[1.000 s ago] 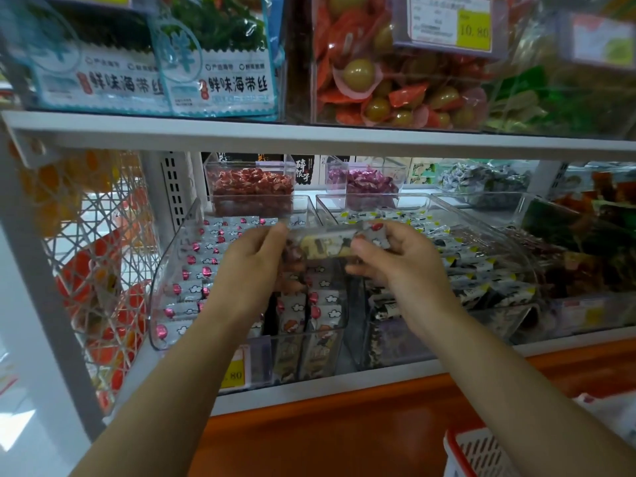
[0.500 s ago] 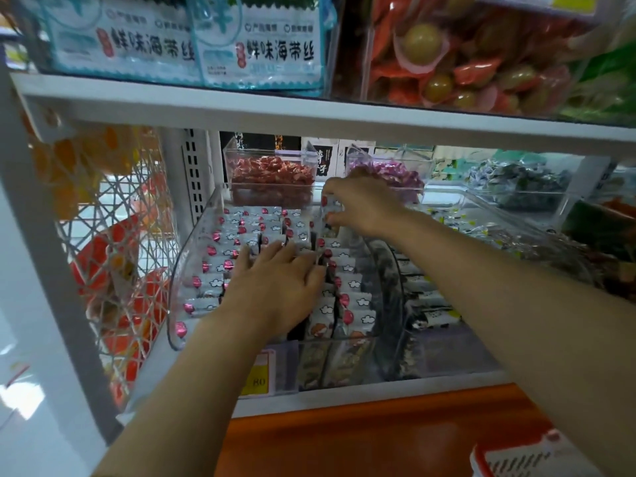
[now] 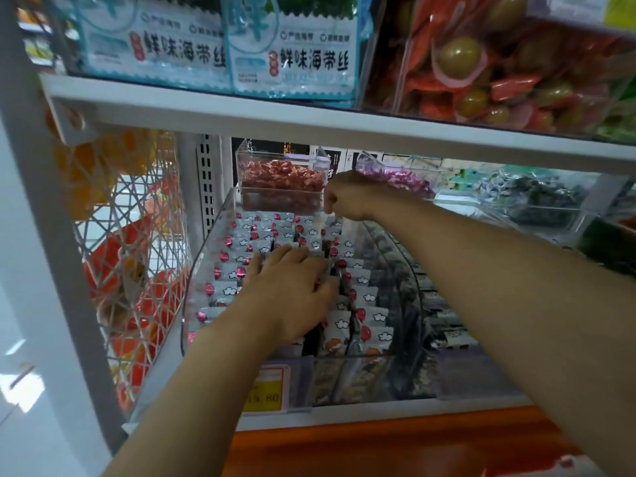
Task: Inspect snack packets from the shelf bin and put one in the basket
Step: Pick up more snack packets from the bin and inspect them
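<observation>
A clear plastic shelf bin [image 3: 201, 266] holds rows of upright grey-white snack packets [image 3: 373, 316] with red dots and cloud marks. My left hand [image 3: 292, 297] lies palm down on the middle rows, fingers spread over the packet tops. My right hand [image 3: 347, 197] reaches to the back of the same bin. Its fingers curl down onto the rear packets, and whether they pinch one is hidden. Only a red and white sliver of the basket [image 3: 571, 464] shows at the bottom right corner.
An upper shelf board [image 3: 309, 115] hangs low over the bin. Behind it sit small clear boxes of red sweets [image 3: 282, 182] and purple sweets [image 3: 402, 180]. A second curved bin of dark packets [image 3: 433, 304] adjoins on the right. A white wire lattice [image 3: 127, 256] closes the left side.
One second ago both hands held one packet up in front of the bin. The right hand then carried it to the back rows and the left hand dropped flat onto the packets.
</observation>
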Available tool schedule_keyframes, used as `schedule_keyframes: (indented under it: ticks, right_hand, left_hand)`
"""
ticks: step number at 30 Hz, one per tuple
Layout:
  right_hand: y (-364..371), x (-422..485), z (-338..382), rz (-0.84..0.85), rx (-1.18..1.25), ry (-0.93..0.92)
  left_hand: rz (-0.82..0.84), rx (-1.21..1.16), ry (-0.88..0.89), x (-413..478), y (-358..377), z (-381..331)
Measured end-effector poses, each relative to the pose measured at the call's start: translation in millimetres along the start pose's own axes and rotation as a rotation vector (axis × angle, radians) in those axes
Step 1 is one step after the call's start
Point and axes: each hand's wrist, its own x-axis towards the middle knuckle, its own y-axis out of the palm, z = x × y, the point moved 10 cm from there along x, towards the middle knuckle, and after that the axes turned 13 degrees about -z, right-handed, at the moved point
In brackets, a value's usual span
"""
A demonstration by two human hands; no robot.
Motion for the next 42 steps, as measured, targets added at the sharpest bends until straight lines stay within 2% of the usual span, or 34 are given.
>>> schedule_keyframes:
  ticks: [5, 9, 13, 17, 20, 22, 24, 28, 30, 35, 42]
  right_hand:
    - [28, -1, 9, 0.029, -0.155, -0.049]
    - [19, -1, 5, -0.034, -0.205, -0.052]
    - [-23, -12, -5, -0.216, -0.055, -0.025]
    - [-70, -57, -23, -0.531, 0.076, 0.065]
    - [-88, -107, -40, -0.71, 0.374, 0.202]
    - [-91, -139, -49, -0.755, 0.601, 0.304]
    - [-88, -161, -54, -0.732, 0.793, 0.403]
    - [-68, -187, -51, -0.576, 1.133, 0.567]
    - [-58, -198, -44, -0.526, 1.279, 0.607]
    - [-45, -214, -37, -0.435, 1.615, 0.642]
    - [-30, -220, -35, -0.361, 1.736, 0.699]
  left_hand:
    - [-0.029, -0.003, 0.009, 2, -5, 4]
    - [-0.042, -0.017, 0.018, 1, -9, 3]
    - [-0.071, -0.138, 0.008, 0, -18, -1]
    - [-0.185, -0.271, 0.006, 0, -37, -9]
    - [-0.273, -0.36, -0.061, -5, -51, -8]
    - [-0.316, -0.449, -0.118, -10, -59, -6]
    - [-0.33, -0.55, -0.189, -16, -63, -4]
    - [-0.235, -0.834, -0.319, -29, -55, -10]
    - [-0.188, -1.002, -0.354, -36, -51, -17]
    - [-0.173, -1.186, -0.479, -46, -46, -18]
    - [-0.238, -1.171, -0.539, -49, -44, -9]
